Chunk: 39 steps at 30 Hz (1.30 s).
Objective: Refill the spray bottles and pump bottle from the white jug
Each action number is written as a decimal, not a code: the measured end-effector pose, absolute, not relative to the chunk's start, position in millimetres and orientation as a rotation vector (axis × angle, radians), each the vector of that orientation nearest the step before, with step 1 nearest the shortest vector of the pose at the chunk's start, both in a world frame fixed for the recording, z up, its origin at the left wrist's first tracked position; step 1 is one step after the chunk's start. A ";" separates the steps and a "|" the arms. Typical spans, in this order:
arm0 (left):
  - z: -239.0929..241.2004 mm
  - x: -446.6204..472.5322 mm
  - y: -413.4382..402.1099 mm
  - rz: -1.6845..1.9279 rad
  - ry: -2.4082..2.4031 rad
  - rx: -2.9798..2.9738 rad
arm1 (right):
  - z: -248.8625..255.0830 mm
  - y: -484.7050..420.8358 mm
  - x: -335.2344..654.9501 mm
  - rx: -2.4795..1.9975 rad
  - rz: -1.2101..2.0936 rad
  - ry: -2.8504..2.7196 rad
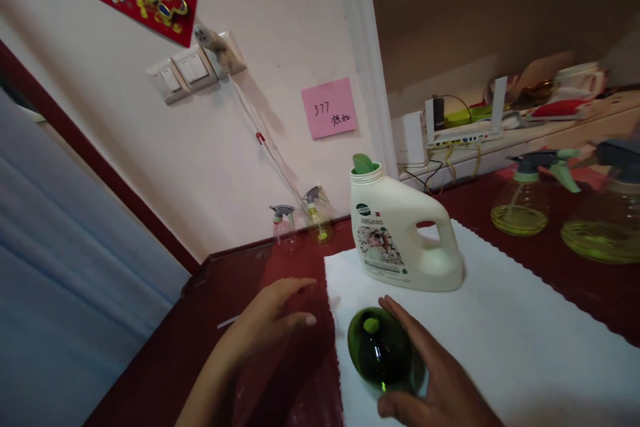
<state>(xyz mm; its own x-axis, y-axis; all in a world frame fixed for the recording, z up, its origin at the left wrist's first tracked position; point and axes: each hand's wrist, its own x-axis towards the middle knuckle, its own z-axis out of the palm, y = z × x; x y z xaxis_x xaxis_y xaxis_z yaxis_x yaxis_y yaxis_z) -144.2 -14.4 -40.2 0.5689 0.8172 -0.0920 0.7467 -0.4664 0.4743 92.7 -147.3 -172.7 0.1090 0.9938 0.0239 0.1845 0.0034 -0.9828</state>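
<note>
My right hand (pixel 434 377) curls around a round dark green glass bottle (pixel 381 349) that rests on a white cloth (pixel 525 333); thumb and fingers touch its sides. My left hand (pixel 273 320) hovers over the dark red table to the left of the cloth, fingers stretched out and holding nothing. Behind the green bottle stands a white detergent jug (pixel 400 230) with a handle and an uncapped green spout.
Two small spray bottles (pixel 300 220) stand at the wall. Two larger green-tinted spray bottles (pixel 525 203) sit at the right. A shelf (pixel 500 133) behind holds a router and clutter. A cable (pixel 265 143) hangs from the wall socket.
</note>
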 end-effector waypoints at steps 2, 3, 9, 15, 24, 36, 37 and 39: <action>-34.3 -132.6 -29.4 0.208 1.168 2.279 | -177.5 -148.2 91.0 -1.369 0.878 -1.293; -32.3 -128.0 -35.4 0.201 1.146 2.263 | -179.6 -148.7 90.4 -1.330 0.766 -1.304; -33.2 -112.5 -52.6 0.149 1.104 2.153 | -154.0 -150.0 116.5 -1.203 0.331 -1.307; -43.4 -102.1 -53.5 0.131 0.941 2.166 | -84.4 -133.1 187.0 -1.373 0.277 -1.063; -60.1 -94.4 -60.9 0.195 0.845 2.132 | -80.6 -55.3 231.8 -1.486 0.480 -1.151; -62.3 -80.4 -64.2 0.237 0.830 2.183 | -95.1 -41.7 205.5 -1.410 0.397 -1.015; -64.5 -80.5 -63.8 0.250 0.823 2.182 | -93.5 -43.6 203.5 -1.419 0.384 -1.009; -69.5 -81.1 -62.7 0.271 0.801 2.172 | -88.1 -49.7 201.7 -1.438 0.358 -1.011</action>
